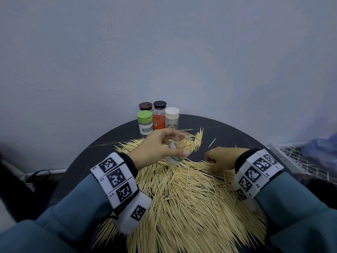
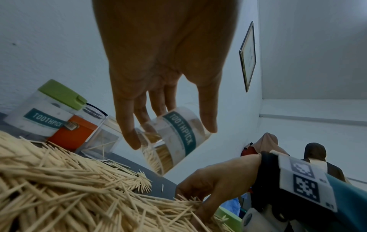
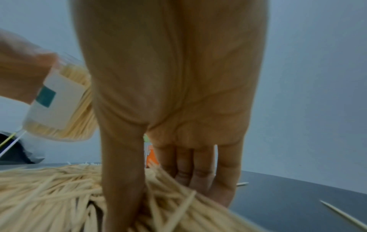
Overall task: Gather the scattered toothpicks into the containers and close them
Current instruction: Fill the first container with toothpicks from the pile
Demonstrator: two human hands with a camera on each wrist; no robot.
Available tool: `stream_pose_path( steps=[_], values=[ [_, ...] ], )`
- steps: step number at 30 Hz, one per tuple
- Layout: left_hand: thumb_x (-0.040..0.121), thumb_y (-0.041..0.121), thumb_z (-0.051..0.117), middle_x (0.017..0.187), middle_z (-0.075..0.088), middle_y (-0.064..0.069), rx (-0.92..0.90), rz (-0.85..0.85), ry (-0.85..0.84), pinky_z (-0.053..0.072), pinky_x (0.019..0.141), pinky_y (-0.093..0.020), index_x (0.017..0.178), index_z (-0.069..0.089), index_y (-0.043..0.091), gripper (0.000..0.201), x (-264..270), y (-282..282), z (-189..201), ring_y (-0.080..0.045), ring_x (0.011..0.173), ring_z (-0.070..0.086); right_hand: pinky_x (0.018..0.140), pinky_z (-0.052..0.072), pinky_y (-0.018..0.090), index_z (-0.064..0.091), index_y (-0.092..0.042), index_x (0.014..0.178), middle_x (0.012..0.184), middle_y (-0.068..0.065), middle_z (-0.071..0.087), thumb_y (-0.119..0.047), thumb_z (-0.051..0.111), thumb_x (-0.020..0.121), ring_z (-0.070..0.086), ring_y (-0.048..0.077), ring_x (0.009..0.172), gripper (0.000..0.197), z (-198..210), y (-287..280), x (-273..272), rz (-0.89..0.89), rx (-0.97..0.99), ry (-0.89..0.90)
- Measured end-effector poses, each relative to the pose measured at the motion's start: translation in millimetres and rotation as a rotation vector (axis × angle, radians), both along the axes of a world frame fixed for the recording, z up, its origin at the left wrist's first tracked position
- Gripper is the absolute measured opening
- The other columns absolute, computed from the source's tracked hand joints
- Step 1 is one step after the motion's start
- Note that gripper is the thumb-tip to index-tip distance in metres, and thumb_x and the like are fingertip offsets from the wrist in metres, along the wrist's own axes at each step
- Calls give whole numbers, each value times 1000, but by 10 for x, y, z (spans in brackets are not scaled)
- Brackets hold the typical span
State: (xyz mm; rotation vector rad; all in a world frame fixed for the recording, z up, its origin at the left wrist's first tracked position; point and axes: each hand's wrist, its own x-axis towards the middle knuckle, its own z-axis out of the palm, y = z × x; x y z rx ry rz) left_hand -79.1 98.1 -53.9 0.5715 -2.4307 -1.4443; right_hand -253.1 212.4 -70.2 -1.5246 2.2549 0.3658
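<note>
A big heap of wooden toothpicks [image 1: 191,198] covers the near half of the round dark table [image 1: 228,130]. My left hand [image 1: 160,148] grips an open clear toothpick container [image 1: 179,152], tilted and partly filled, above the heap; it also shows in the left wrist view as the container [image 2: 178,138] with a TOOTHPICK label. My right hand [image 1: 217,159] reaches into the heap to the right of the container, thumb and fingers closing on a bunch of toothpicks [image 3: 164,193].
At the table's back stand a green-lidded container [image 1: 145,123], an orange-labelled one [image 1: 158,121], a white-lidded one [image 1: 172,118] and two dark lids [image 1: 152,105]. A white wire rack [image 1: 300,161] sits to the right. A few stray toothpicks lie on the bare table.
</note>
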Motion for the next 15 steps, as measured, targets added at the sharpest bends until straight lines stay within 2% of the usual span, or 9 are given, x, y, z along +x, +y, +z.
stream_pose_path(
  steps=[4,7,9,12,15],
  values=[
    [74,32,75,126,57,9,2,-1,-1,38,81,-15,125,57,26,55,2,-4,2,-7,115,51,91,39,30,48,-10,126,127,7,52,-27,48,95,50,22,114,35,14,1,2,11,28,-1],
    [70,36,75,123,58,11,1,2,-4,39,83,-18,124,57,27,58,4,-6,8,-6,114,52,88,39,30,49,-6,124,124,9,54,-28,43,98,51,22,106,34,27,3,12,6,21,-17],
    [68,38,75,122,58,12,0,-1,-2,40,85,-19,125,57,26,62,4,-1,9,-5,113,52,89,40,31,51,-4,122,120,10,55,-27,41,99,53,22,107,34,27,-5,-1,-3,-11,-64],
    [69,38,75,120,58,15,-6,-5,-1,38,82,-15,126,56,26,62,9,3,12,0,109,52,85,41,29,53,-6,113,105,6,56,-26,39,100,50,17,94,28,25,-9,-19,-23,-58,-183],
    [65,41,75,121,58,15,-5,-5,2,39,86,-18,126,57,26,65,17,-3,12,-2,111,52,80,42,26,49,-11,99,91,1,56,-24,36,101,51,13,83,19,13,-14,-29,-91,-128,-359]
  ],
)
